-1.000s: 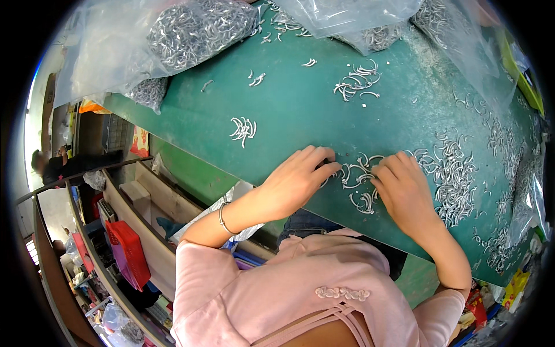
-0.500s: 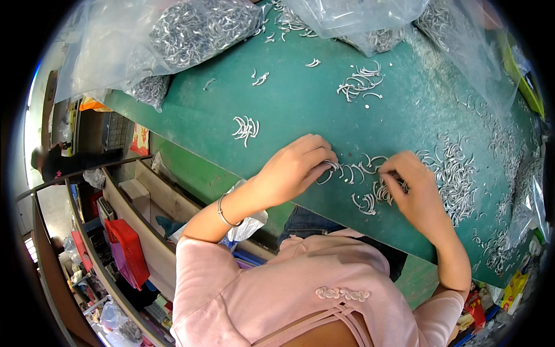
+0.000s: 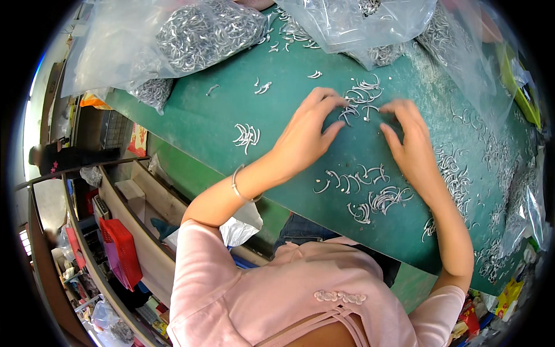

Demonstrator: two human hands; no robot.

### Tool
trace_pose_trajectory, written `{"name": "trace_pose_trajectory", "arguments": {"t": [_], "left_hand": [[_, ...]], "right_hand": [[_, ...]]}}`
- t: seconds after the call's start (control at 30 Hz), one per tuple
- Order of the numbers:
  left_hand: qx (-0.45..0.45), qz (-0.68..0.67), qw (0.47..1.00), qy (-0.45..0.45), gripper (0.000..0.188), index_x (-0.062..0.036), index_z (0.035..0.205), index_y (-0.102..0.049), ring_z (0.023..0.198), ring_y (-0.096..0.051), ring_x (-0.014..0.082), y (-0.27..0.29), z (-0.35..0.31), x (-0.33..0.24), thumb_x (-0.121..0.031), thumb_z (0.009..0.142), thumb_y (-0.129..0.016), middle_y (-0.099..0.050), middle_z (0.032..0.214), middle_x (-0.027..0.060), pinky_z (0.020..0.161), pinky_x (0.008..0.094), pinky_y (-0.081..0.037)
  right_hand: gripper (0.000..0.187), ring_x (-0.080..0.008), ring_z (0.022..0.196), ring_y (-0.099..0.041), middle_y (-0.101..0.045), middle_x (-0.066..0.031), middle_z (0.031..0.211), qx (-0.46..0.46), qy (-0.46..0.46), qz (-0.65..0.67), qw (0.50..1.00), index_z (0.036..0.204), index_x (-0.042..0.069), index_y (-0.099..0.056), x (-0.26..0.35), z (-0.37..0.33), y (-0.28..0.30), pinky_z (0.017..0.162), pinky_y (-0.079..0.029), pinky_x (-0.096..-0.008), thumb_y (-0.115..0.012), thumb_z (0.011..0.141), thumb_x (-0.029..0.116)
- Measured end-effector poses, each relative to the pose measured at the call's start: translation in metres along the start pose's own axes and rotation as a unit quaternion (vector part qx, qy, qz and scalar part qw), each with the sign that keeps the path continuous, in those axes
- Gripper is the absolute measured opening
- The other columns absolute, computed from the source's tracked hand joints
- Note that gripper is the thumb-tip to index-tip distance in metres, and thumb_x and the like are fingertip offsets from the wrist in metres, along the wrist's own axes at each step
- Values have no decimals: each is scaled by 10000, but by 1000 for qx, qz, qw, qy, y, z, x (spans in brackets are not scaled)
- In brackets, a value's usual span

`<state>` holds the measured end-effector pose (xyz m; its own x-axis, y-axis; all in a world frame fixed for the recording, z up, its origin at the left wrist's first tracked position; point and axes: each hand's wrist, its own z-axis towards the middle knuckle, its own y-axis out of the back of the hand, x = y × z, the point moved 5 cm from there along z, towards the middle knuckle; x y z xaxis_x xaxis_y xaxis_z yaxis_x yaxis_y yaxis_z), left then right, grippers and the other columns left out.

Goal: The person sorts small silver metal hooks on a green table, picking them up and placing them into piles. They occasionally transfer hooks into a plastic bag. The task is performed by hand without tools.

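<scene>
A worker's 2 bare hands face each other above a green table, the left hand and the right hand framing a cluster of curved metal pieces that lies between the fingers. On each hand the thumb stands apart from the forefinger, leaving the fingers open; the tips blur, and whether any touches a piece cannot be told. The facing, arched pose appears to allow reach from 2 sides while keeping the cluster in sight. Nearer the body than the fingers, a loose group lies flat, the bare surface between seemingly keeping it distinct from the cluster. Right of the right fingers, a larger heap spreads partly behind the forearm, while a small bunch sits well left of the left fingers. Beyond the fingers and to their left, a clear bag bulges with similar pieces, slumped probably under its loose load. A bracelet circles the left wrist, behind the fingers and well apart from the metal.
</scene>
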<state>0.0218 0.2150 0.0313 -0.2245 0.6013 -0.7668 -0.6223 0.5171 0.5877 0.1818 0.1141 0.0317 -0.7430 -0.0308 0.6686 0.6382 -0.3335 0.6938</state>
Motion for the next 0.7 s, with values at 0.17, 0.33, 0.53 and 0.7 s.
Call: {"name": "trace_pose_trajectory", "arguments": {"t": [0.17, 0.33, 0.53, 0.7], "left_hand": [[179, 47, 983, 5, 301, -37, 1048, -621, 943, -564, 319, 13, -47, -12, -66, 780, -753, -569, 1069, 121, 846, 384, -462], [186, 87, 979, 18, 307, -65, 1017, -615, 890, -523, 307, 5, -81, -22, -102, 759, -777, -543, 978, 97, 812, 383, -416], [181, 132, 974, -19, 255, -58, 1024, -594, 902, -534, 292, 2, -91, -24, -43, 802, -718, -553, 985, 85, 790, 393, -421], [165, 58, 984, 19, 281, -47, 1061, -591, 948, -548, 297, 2, -100, -18, -46, 809, -715, -552, 1009, 105, 782, 404, -441]], "right_hand": [[254, -345, 937, -559, -545, -146, 1010, 116, 42, -40, 992, 1009, -2, -597, 21, -28, 2, 812, -470, -421, -701, 778, 9], [247, -318, 946, -529, -534, -124, 1001, 143, 60, -13, 988, 983, 17, -595, 45, -42, -6, 791, -440, -410, -716, 771, 48], [196, -302, 907, -510, -531, -121, 961, 205, 93, -112, 968, 928, 15, -567, 51, -56, -29, 779, -418, -410, -684, 771, 27], [187, -306, 878, -542, -552, -125, 903, 133, 59, 2, 989, 927, 17, -567, 52, -52, -25, 760, -444, -414, -666, 768, 1]]}}
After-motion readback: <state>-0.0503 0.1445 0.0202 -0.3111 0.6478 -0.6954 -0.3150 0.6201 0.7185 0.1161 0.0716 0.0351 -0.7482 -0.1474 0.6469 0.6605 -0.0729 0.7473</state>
